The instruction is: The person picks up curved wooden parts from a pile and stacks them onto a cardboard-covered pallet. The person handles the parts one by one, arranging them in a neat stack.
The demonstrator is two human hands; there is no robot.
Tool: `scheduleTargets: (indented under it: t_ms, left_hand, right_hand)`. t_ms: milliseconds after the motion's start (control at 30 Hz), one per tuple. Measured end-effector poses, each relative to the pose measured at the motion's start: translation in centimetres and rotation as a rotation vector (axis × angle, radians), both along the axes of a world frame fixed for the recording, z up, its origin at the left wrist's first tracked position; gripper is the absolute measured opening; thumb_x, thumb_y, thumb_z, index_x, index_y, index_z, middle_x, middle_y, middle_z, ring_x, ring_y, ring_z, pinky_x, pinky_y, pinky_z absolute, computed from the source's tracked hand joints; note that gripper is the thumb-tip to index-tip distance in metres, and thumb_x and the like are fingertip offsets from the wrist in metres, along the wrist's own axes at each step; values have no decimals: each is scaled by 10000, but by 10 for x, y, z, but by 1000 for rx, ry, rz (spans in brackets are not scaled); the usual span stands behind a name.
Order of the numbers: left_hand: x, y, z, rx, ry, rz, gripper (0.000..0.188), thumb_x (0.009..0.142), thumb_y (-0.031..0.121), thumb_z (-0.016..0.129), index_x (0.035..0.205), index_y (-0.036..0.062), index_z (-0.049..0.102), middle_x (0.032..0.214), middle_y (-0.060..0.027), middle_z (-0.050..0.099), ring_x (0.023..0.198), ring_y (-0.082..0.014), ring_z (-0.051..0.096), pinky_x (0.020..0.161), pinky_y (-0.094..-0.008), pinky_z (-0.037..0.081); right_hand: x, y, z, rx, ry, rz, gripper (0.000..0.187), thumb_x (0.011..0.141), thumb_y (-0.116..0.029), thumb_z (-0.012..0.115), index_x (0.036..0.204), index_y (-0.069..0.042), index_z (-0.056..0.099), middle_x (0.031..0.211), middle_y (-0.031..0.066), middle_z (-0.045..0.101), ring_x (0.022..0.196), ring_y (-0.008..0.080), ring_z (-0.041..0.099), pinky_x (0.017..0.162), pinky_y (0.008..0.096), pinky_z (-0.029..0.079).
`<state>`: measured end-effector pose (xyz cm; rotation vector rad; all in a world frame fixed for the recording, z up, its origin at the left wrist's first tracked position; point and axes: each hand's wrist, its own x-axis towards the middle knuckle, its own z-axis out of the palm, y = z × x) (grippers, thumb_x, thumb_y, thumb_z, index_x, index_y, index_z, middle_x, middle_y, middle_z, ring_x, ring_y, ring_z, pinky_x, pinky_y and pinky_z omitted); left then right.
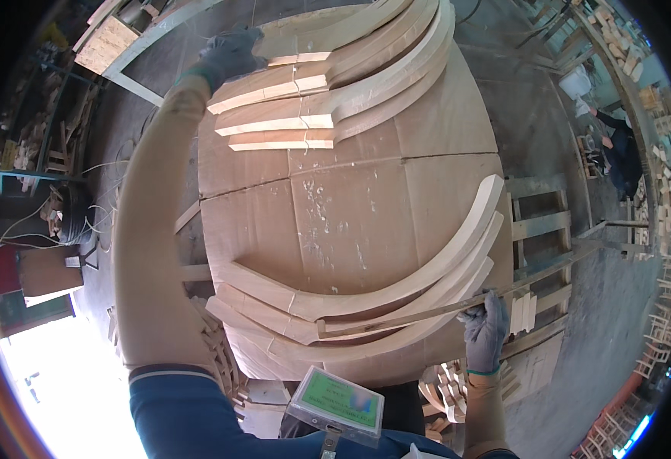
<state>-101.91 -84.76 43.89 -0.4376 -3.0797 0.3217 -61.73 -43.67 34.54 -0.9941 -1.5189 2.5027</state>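
Observation:
My right hand [487,330], in a grey glove, is closed around a long thin wooden stick [404,319] with a small block at its left end. The stick lies slantwise over the near group of curved wooden pieces [366,301]. Stretched far to the upper left, my gloved left hand [232,55] has its fingers apart at the left ends of the far curved wooden pieces [381,73]. Part of that hand's underside is hidden. Both groups rest on a cardboard sheet [350,222], and a pale joint line crosses the pieces toward their left ends.
A slatted wooden pallet [542,226] shows at the right of the cardboard. Below the near edge are stacked wood pieces [448,390]. A badge [339,405] hangs before my chest. Another person [622,157] is far right, near piled wooden parts [664,199]. A metal frame [133,57] stands upper left.

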Motion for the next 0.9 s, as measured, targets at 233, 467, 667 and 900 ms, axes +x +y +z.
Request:
scheduleTargets:
  t_ms: [233,467,667,900]
  left_hand:
    - [156,19,-51,323,237,-331,428,743,379,670,1024,85,537,931,-82,507,789,-266,585,640,-408,512]
    - [318,21,-123,563,-27,-82,513,678,283,749,1094,61,546,1053,-155,562,944,-338,565,833,-424,462]
    - [352,-9,-135,507,-133,-181,425,727,338,710,1066,106,602,1072,-89,580,1103,-306,500,965,-453,360]
    - [395,-89,-80,1000,-39,280,268,851,147,616,1080,8,601,1016,-150,619,899,-281,593,837,-353,465]
  right_hand:
    - [4,3,11,64,-62,-59,204,944,-249,493,997,-66,566,774,26,604,656,102,568,611,269,494]
    - [-4,-28,17,88,-87,101,216,947,-246,489,1045,-63,548,831,16,592,670,91,561,618,270,488]
    - [-27,-80,16,55,-67,195,215,938,-207,503,1062,-34,532,831,49,592,624,107,554,584,282,526]
    - [-51,-140,-12,-15,-94,312,200,922,-229,556,977,-38,543,759,65,595,660,122,601,640,291,567]
